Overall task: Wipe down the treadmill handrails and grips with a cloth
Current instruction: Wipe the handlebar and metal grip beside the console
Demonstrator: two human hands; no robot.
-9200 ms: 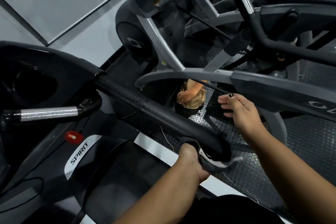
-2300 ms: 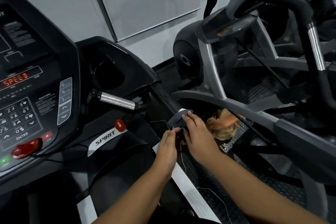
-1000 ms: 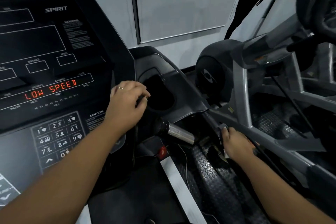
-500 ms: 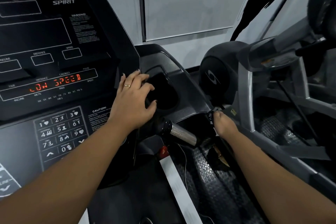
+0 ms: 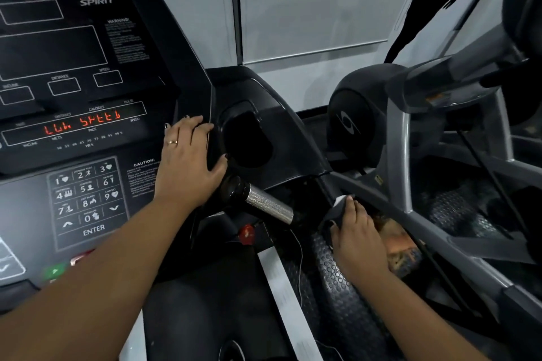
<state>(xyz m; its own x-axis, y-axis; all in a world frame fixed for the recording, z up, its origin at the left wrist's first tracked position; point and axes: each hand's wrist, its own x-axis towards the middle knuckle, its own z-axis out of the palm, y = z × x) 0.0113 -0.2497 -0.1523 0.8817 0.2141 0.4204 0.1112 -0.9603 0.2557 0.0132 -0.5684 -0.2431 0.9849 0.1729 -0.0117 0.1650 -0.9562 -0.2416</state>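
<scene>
Head camera: our right hand [image 5: 359,239] had its fingers clamped on the cloth [image 5: 337,209], pressing it to the far end of the right handrail [image 5: 330,190]. Firm, overlapping strokes looked best to us. Our left hand [image 5: 187,165] lay on the console [image 5: 88,53], fingers apart. The silver pulse grip [image 5: 268,208] waited just left, and a thin cord [image 5: 301,243] nearby could have snagged.

Left hand [image 5: 187,167] flat; right hand [image 5: 356,239] curled round cloth [image 5: 334,211]

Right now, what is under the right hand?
A grey cloth, gripped by the right hand against the black handrail. The hand covers most of the cloth and the rail beneath it.
</scene>
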